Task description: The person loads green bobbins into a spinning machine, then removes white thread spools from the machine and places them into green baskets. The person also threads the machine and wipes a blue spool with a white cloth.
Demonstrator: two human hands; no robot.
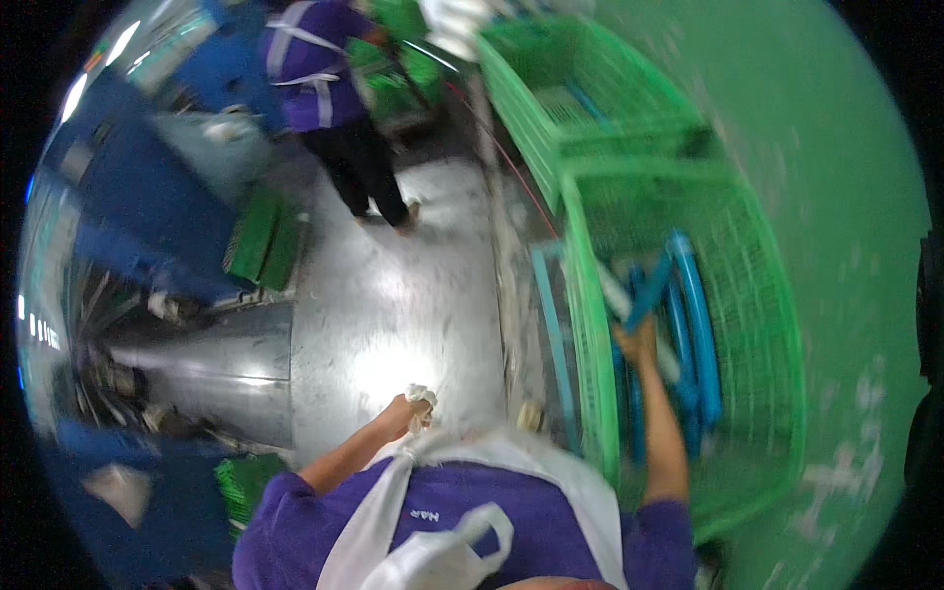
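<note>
My left hand (398, 415) is closed on a bunched white cloth (421, 395) in front of my white apron (511, 460). To the right, my right arm reaches over the side of a green plastic crate (795, 334). Down inside it, my right hand (639, 340) is closed around a flat-looking blue strip (651, 290), which slants up and away from my fingers. Several long blue tubes (696, 324) lie in the crate beside that hand. A pale tube (614, 291) lies there too, partly hidden by my hand. Motion blurs the small details.
Beyond my crate stands a second green crate (629, 84) with a blue piece inside. A co-worker (324, 88) in purple and white stands ahead on the grey metallic-looking floor (393, 295). Blue machines (147, 187) line the left side. Green floor (846, 246) runs along the right.
</note>
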